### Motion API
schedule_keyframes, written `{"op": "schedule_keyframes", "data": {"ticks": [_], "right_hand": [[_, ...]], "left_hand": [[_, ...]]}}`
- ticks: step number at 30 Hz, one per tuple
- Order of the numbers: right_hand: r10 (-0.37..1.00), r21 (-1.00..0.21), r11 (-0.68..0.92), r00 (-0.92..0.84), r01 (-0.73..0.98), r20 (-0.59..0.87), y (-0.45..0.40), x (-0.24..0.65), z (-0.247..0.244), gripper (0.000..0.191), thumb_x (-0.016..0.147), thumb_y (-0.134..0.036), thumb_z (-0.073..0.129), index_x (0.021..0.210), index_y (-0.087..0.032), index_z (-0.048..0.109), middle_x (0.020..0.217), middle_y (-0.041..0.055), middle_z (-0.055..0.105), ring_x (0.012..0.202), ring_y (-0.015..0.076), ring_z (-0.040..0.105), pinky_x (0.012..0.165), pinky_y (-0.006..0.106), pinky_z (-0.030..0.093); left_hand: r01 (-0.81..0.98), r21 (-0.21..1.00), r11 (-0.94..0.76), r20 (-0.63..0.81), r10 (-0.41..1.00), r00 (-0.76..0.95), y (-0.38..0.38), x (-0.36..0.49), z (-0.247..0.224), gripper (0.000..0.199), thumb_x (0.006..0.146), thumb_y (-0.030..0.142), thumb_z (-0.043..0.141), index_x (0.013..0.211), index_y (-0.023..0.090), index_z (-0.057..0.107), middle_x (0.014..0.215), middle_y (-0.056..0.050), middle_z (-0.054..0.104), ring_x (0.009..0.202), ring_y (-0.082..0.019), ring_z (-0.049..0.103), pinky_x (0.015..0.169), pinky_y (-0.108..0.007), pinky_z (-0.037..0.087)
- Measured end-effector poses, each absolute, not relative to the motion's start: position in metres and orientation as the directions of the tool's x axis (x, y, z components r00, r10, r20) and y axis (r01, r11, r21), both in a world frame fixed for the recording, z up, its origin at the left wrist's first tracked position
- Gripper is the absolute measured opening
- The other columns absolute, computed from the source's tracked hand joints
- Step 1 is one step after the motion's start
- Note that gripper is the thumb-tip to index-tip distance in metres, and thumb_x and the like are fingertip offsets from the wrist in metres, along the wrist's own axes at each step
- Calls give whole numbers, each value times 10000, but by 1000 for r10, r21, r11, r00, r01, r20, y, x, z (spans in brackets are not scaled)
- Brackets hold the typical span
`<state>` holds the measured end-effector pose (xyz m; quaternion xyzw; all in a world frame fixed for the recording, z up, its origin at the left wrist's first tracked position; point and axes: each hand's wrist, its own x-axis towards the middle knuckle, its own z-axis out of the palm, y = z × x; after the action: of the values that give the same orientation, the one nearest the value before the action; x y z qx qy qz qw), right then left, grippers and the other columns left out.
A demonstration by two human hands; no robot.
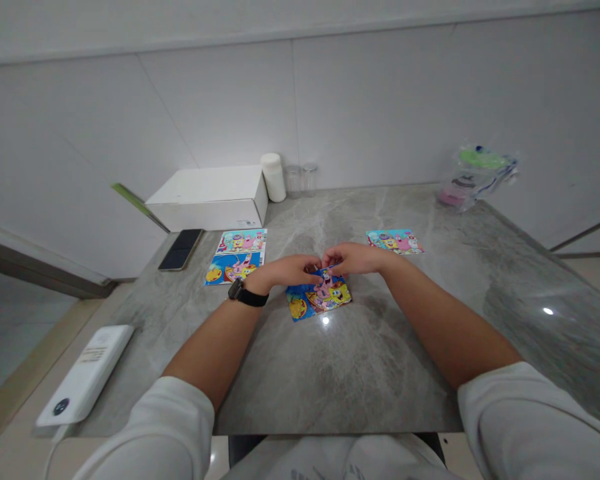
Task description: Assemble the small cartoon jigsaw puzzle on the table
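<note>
Both hands meet over a blue cartoon picture card point(325, 297) at the middle of the grey table. My left hand point(296, 269), with a black watch on its wrist, pinches the card's upper edge. Close beside it, my right hand point(349, 259) has its fingers closed on the same edge, near the card's top right. The card lies slightly tilted, and the fingers cover its top edge. To the left is a sheet point(236, 257) with two cartoon pictures, one above the other. A smaller cartoon card point(395, 241) lies beyond my right forearm.
A white box point(210, 197), a white bottle point(273, 178) and two clear glasses stand along the wall. A dark phone point(181, 250) and a white power bank point(87, 373) with a cable lie left. A clear plastic bag point(475, 179) sits at the back right.
</note>
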<state>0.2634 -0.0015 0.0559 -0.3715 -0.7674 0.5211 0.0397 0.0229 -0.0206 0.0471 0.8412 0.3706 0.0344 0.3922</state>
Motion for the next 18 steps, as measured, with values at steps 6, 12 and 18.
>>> {"op": "schedule_keyframes", "data": {"ticks": [6, 12, 18], "right_hand": [[649, -753, 287, -698, 593, -303, -4, 265, 63, 192, 774, -239, 719, 958, -190, 732, 839, 10, 748, 747, 160, 661, 654, 242, 475], [657, -765, 264, -690, 588, -303, -3, 264, 63, 194, 767, -243, 733, 955, -192, 741, 846, 9, 746, 744, 156, 661, 671, 253, 491], [714, -845, 145, -646, 515, -272, -2, 262, 59, 181, 740, -242, 760, 904, -189, 703, 786, -9, 711, 700, 141, 643, 646, 247, 503]], "left_hand": [[606, 665, -437, -217, 663, 716, -23, 29, 43, 309, 918, 438, 595, 996, 177, 741, 895, -9, 749, 792, -167, 651, 679, -249, 446], [564, 704, -431, -193, 649, 736, -25, 31, 42, 359, 891, 429, 651, 1143, 187, 729, 1039, -32, 790, 875, -186, 700, 754, -261, 494], [584, 690, -428, -100, 743, 662, -26, 39, 39, 321, 898, 456, 660, 1025, 182, 768, 947, -37, 788, 819, -187, 699, 738, -275, 503]]}}
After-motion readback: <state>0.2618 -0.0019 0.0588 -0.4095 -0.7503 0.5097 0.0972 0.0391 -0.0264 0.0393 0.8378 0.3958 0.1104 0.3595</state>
